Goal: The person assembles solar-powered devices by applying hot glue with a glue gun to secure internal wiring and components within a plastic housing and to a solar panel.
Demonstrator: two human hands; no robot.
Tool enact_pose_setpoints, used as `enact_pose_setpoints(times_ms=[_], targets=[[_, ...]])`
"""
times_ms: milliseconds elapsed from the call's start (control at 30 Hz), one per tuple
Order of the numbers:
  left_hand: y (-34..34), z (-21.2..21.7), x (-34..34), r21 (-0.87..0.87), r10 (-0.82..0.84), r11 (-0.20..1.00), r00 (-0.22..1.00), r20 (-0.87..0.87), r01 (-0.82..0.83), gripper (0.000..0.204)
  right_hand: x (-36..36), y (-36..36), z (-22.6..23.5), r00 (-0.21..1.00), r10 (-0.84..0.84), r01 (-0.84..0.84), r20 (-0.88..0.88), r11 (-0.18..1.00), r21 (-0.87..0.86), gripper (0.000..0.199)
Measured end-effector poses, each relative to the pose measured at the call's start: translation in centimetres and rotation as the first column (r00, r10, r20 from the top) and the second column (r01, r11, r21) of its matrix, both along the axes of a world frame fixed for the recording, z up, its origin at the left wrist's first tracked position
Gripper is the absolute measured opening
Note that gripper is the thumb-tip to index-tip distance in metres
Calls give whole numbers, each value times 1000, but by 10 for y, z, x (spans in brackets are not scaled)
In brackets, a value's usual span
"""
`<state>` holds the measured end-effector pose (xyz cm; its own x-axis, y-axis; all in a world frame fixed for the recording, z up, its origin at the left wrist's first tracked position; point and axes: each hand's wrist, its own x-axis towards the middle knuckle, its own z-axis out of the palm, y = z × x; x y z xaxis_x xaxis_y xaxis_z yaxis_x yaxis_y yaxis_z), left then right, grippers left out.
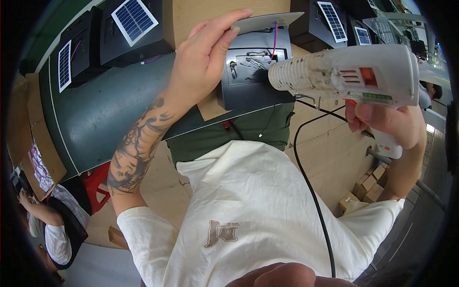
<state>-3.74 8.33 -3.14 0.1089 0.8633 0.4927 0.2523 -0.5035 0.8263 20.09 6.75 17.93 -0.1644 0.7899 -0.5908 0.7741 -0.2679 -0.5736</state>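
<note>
Bench (119,115) green beneath black box (248,95); tan floor (330,153) — cartons (369,188), perhaps.

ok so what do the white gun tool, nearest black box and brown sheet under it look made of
The white gun tool: probably hard plastic, semi-gloss, ribbed and grimy toward its front. The nearest black box: likely plastic, smooth with a dull sheen, though painted metal is possible. The brown sheet: apparently matte cardboard, from its plain tan surface.

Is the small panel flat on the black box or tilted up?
Tilted up: the left hand holds the panel angled, its red-blue wires exposed.
</note>
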Motion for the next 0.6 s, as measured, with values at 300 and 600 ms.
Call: enact_pose_setpoints(times_ms=[300,600], targets=[[2,2,0,3,-10,1000,1000,0,10,31,-19,1,12,961,237,-249,143,966,76,25],[1,18,-6,112,-63,990,988,-142,80,29,95,-24,-11,798,-29,114,-602,988,104,61]])
